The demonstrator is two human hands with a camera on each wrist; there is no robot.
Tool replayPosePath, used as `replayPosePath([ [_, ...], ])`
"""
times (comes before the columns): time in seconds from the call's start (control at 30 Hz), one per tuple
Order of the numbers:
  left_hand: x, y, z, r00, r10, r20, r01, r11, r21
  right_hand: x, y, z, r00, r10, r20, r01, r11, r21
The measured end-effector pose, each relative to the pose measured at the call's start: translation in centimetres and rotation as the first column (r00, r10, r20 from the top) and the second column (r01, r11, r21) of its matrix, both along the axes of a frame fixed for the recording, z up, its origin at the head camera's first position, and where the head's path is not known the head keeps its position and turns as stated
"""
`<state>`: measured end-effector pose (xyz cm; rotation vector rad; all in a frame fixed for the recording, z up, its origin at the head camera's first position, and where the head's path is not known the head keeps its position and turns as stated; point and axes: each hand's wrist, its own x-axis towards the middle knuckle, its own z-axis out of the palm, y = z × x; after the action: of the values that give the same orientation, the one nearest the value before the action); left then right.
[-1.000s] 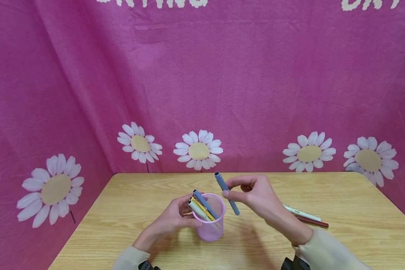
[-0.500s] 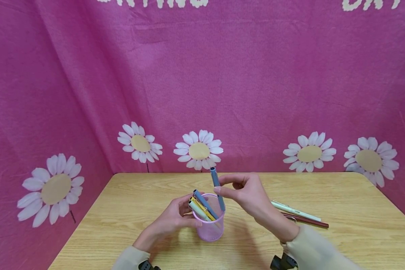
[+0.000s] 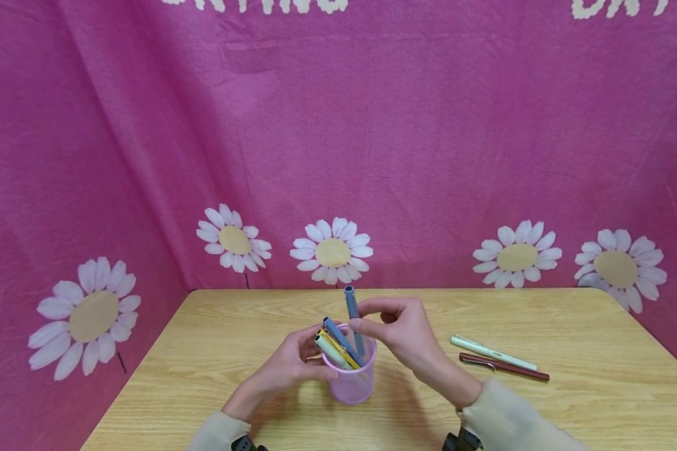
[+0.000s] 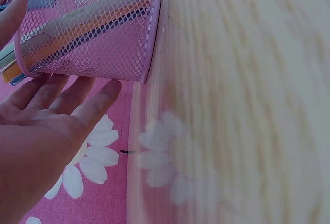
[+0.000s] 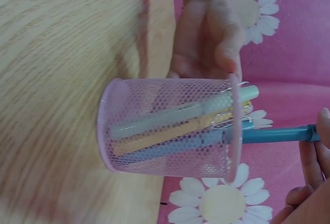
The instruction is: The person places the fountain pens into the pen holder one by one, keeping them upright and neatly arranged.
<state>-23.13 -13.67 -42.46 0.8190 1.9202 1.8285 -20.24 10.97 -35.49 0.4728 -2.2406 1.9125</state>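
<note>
A pink mesh pen cup stands upright on the table. My left hand holds it from the left, thumb at the near rim and fingers along the far side. Inside lean a pale green pen, a yellow pen and a blue pen, caps up and tilted left. Thumb and fingers of my right hand pinch a second blue pen by its upper part. Its lower end is inside the cup's mouth, and in the right wrist view it juts out past the rim.
On the wooden table, right of my right hand, lie a light green pen and a dark red pen, side by side. A pink curtain with white daisies hangs behind the table and along its left.
My right hand has moved left with the blue pen, from beside the cup to over its mouth, and then lowered the pen's end into it. The left hand and cup stay still.
</note>
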Motion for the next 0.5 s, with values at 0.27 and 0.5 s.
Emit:
replayPosePath([
  [0.27, -0.1, 0.0, -0.1, 1.000, -0.013, -0.027, 0.014, 1.000, 0.015, -0.2, 0.0, -1.1, 1.000, 0.000, -0.001, 0.000, 1.000, 0.013],
  [0.5, -0.1, 0.1, 0.0, 0.999, -0.026, -0.035, 0.027, 0.999, 0.028, -0.2, 0.0, -1.9, 0.999, -0.005, 0.050, 0.004, 1.000, 0.016],
])
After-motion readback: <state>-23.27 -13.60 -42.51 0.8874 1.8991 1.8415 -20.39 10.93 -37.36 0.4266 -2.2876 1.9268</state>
